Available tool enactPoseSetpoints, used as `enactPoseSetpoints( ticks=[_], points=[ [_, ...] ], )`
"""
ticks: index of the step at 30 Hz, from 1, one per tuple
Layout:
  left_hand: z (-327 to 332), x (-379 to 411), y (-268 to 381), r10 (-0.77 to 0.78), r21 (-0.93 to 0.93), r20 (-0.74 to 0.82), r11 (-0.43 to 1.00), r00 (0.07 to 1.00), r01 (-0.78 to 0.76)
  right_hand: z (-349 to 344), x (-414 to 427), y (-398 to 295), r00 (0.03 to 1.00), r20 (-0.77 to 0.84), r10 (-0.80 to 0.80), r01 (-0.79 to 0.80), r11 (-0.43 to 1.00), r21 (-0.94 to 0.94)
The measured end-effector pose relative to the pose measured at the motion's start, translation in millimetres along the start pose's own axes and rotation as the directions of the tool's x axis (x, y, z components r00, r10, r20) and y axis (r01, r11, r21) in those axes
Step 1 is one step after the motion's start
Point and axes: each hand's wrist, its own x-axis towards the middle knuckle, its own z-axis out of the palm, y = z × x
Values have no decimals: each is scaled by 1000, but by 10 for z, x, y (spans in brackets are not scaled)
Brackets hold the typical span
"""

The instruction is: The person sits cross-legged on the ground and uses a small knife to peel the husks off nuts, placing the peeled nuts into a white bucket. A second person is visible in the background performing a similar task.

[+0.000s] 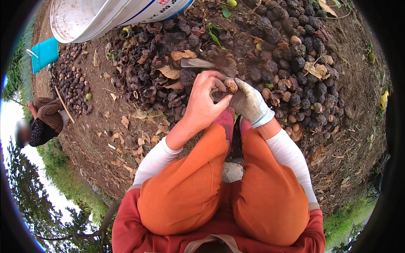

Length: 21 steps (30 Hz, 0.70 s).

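A brown walnut (230, 85), bared of its husk, sits between my two hands above the pile. My left hand (205, 96) is bare, and its thumb and fingertips press against the walnut's left side. A soiled whitish work glove covers my right hand (251, 102), which grips the nut from the right; some of its fingers are hidden behind. Just beyond the hands, a flat, pale strip like a blade or handle (197, 63) lies on the dark husks; its right end is blurred, so its kind is unclear. Blackened, shrivelled walnut husks (148, 68) spread to the left of my hands.
Dark unhusked walnuts (303, 72) are heaped at right. A white plastic bucket (123, 12) lies tilted at the upper left, and a teal bucket (46, 54) stands farther off. Another person (44, 121) sits near a second walnut pile (74, 83) and a stick (65, 104).
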Motion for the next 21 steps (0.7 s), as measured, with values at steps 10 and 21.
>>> enactPoseSetpoints(
  ticks=[10,21],
  points=[
    [54,-1,-25,-35,24,-19,999,999,35,-56,-3,15,1000,20,-6,7,1000,-17],
    [-21,-33,-79,-99,-87,-51,992,994,94,59,-12,1,993,-117,3,-3,1000,0]
  ],
)
